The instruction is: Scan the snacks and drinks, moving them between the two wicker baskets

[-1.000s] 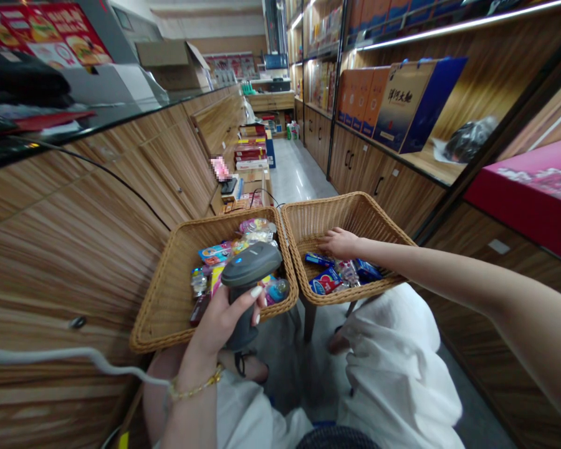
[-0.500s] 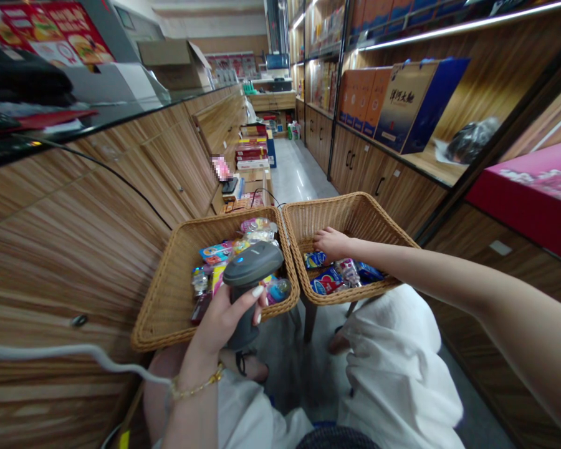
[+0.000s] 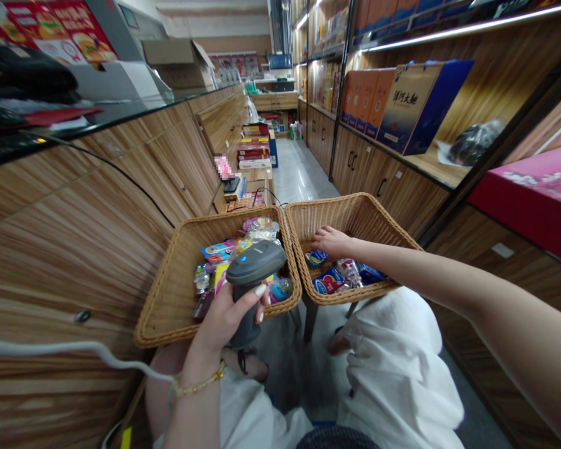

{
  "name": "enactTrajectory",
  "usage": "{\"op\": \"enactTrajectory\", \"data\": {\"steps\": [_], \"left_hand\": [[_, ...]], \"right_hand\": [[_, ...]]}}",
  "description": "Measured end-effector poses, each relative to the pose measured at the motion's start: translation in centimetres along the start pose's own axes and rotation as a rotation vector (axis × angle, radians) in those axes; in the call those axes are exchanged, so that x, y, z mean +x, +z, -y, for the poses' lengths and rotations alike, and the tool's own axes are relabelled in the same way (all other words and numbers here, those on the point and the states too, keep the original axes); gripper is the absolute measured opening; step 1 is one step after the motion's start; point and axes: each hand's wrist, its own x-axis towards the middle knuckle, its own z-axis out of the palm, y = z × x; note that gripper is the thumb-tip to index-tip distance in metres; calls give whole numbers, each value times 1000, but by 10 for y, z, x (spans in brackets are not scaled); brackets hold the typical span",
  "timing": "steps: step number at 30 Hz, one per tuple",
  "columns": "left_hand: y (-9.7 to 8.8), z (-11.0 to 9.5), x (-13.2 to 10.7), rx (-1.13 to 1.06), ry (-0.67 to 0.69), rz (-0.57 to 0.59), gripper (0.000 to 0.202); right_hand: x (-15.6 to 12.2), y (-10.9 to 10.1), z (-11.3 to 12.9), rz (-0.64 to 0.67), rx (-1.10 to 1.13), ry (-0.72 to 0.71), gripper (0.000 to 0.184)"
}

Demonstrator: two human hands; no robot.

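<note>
My left hand (image 3: 236, 312) is closed around the handle of a dark grey barcode scanner (image 3: 255, 265). The scanner head is over the left wicker basket (image 3: 161, 293), hiding part of the colourful wrapped snacks and toys (image 3: 219, 251) inside. My right hand (image 3: 331, 242) reaches into the right wicker basket (image 3: 341, 215), palm down. Its fingers look stretched and slightly apart; the thumb is hidden. Just below it is a small blue packet (image 3: 316, 257); whether they touch I cannot tell. Nearer me in that basket lie a blue and red packet (image 3: 328, 282) and a clear-wrapped item (image 3: 350, 272).
A wooden counter (image 3: 98, 206) runs along my left, with a carton (image 3: 177, 62) on top. A white cable (image 3: 75, 349) crosses to my left wrist. Stacked boxes (image 3: 254, 149) stand beyond the baskets. Shelves with a blue and gold gift bag (image 3: 416, 106) line the right.
The whole view has shifted slightly to the right. The small blue packet under my right hand is tilted a little differently. My left hand keeps the scanner over the left basket.
</note>
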Motion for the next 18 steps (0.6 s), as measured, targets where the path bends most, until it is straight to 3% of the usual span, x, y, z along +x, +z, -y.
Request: {"op": "enactTrajectory", "data": {"steps": [2,7,12,18], "left_hand": [[0,-1,-1,8,2,-2,29],[1,-3,-1,8,0,-8,29],[1,-2,-1,7,-3,1,29],[0,0,-1,-4,2,11,30]], "right_hand": [[-2,-3,-3,-33,7,0,35],[-3,-7,-6,-34,65,118,38],[4,2,2,45,146,378,67],[7,11,6,92,207,423,79]]}}
